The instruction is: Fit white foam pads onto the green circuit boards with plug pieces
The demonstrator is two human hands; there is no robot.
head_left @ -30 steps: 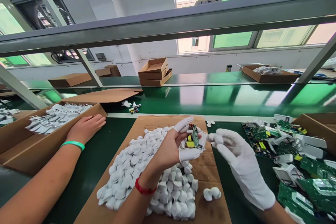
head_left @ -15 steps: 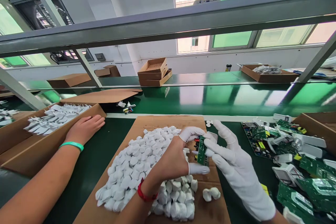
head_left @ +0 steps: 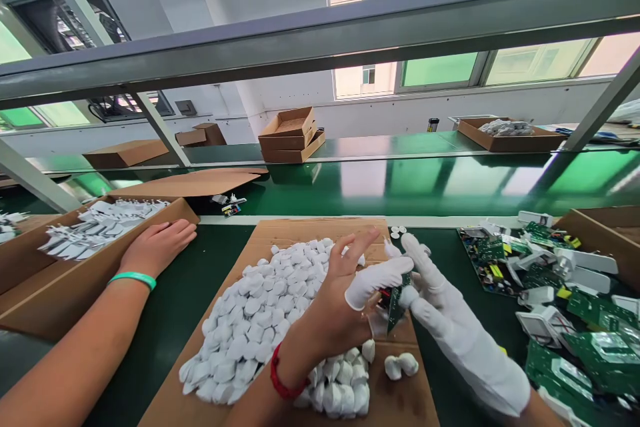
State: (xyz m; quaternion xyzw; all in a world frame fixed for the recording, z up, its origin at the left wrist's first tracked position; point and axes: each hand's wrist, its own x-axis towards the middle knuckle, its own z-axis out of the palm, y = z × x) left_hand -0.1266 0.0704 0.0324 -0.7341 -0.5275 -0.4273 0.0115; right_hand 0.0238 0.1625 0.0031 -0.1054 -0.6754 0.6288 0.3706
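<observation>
Over the brown cardboard sheet (head_left: 400,400), my left hand (head_left: 340,300), with a red wrist cord and white finger covers, grips a small green circuit board (head_left: 396,307) between its thumb and index finger; its other fingers are raised. My right hand (head_left: 445,300), in a white glove, pinches the board's right side with its fingertips, which partly hide it. Many flat white pieces (head_left: 260,313) are heaped left of my hands, and chunkier white pieces (head_left: 345,380) lie below them. Two more white lumps (head_left: 401,365) sit to the right.
Another person's hand (head_left: 157,247) with a teal wristband rests on the edge of a cardboard box (head_left: 90,280) holding white parts. Circuit boards and white casings (head_left: 565,293) are piled at right. A metal beam (head_left: 320,47) crosses above, with stacked cardboard trays (head_left: 287,140) behind.
My left hand has turned over the board, its index finger now across the board's top and its other fingers lifted. The board has tilted. The view has shifted slightly.
</observation>
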